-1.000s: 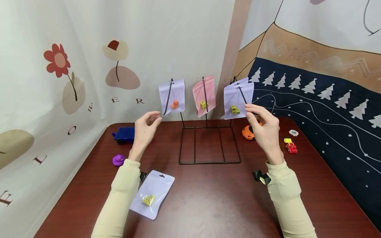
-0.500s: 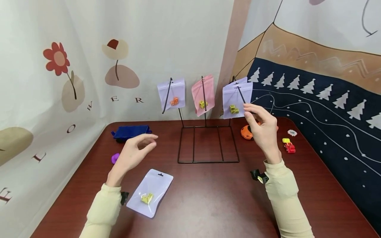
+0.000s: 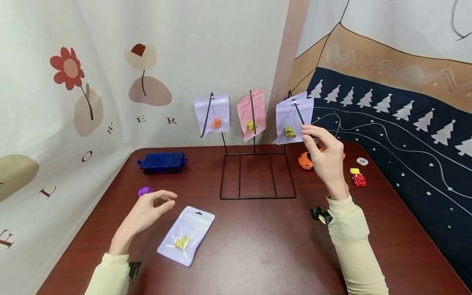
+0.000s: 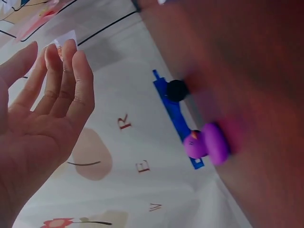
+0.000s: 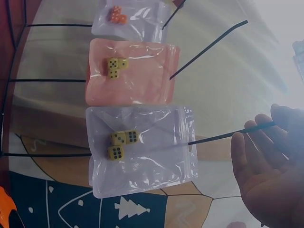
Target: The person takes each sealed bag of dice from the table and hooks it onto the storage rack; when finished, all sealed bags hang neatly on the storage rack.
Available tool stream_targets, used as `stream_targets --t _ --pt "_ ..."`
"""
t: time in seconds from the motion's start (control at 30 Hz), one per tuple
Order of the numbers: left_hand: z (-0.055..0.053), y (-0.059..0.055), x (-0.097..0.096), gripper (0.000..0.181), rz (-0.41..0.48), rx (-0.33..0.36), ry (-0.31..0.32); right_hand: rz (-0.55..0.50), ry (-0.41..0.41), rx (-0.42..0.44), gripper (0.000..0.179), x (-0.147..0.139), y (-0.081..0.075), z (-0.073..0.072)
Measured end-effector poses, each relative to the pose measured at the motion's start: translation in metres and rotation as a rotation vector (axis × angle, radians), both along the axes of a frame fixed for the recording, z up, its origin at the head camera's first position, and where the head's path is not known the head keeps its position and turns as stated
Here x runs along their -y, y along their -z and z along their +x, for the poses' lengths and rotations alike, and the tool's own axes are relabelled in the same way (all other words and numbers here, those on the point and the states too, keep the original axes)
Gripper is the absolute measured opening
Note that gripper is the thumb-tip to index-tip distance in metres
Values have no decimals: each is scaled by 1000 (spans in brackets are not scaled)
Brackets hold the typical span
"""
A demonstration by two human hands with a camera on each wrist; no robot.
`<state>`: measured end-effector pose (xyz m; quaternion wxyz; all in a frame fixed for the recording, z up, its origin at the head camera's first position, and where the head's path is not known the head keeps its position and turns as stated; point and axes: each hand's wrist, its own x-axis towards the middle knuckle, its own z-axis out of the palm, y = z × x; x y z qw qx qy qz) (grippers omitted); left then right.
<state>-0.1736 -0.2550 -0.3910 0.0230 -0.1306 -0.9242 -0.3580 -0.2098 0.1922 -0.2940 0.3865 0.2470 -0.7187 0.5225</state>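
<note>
My right hand (image 3: 326,157) pinches the front tip of the right hook (image 5: 213,137) of a black wire display rack (image 3: 258,198). On that hook hangs a lilac zip bag (image 5: 156,166) of yellow dice, with another lilac bag behind it. A pink bag (image 3: 252,110) with yellow dice is on the middle hook, and a lilac bag (image 3: 212,108) with orange dice on the left one. My left hand (image 3: 145,211) holds nothing, its fingers relaxed, over the table's left side. Close to it a lilac bag (image 3: 189,229) with yellow dice lies flat on the table.
A blue toy trailer (image 3: 162,162) and a purple rubber duck (image 3: 145,191) stand at the table's left. To the right are an orange toy car (image 3: 305,161), a small red and yellow toy vehicle (image 3: 357,178) and a white token (image 3: 362,161). Printed curtains rise behind the table (image 3: 265,246).
My left hand has moved down and left, from beside the left hanging bag to near the bag on the table. The right hand stays at the right hook's tip.
</note>
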Motion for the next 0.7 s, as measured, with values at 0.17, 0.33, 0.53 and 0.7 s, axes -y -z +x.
stream_targets --t 0.17,0.33,0.53,0.7 --pt "12 12 5 19 0 7 -11 3 0 -1 16 1 -1 1" --pt "21 20 10 20 -30 32 -11 -4 -8 -5 16 1 -2 1" --pt "26 24 18 22 -20 156 47 -6 -5 -2 16 0 -1 2" --pt "26 29 20 26 26 259 105 1 7 -3 16 0 0 3"
